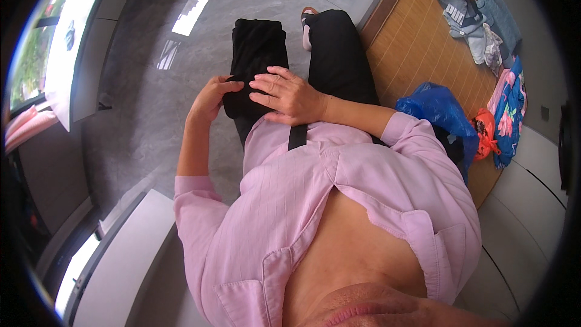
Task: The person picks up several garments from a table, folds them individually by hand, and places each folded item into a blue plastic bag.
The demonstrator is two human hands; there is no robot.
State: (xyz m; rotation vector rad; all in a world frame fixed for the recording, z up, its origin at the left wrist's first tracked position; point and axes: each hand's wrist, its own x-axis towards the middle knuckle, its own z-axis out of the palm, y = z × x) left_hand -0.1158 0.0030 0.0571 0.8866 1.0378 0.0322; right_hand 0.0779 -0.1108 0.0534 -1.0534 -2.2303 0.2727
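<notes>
A black folded cloth (259, 50), apparently a garment, lies over my left thigh. My left hand (209, 97) pinches its left edge, with the thumb on top and the other fingers hidden. Flat on the near part of the cloth rests my right hand (286, 95), palm down, fingers slightly spread. Beside it, my right leg is in black trousers (342, 54). A black strap (297, 138) runs over the pale pink shirt (290, 177) just below the right hand.
To the right is a brown slatted mat (399, 59) holding grey clothing (463, 13), a blue plastic bag (435, 104), a red plastic bag (484, 134) and a floral cloth (508, 122). Grey floor (150, 100) lies left. A pink cloth (32, 122) is by the window.
</notes>
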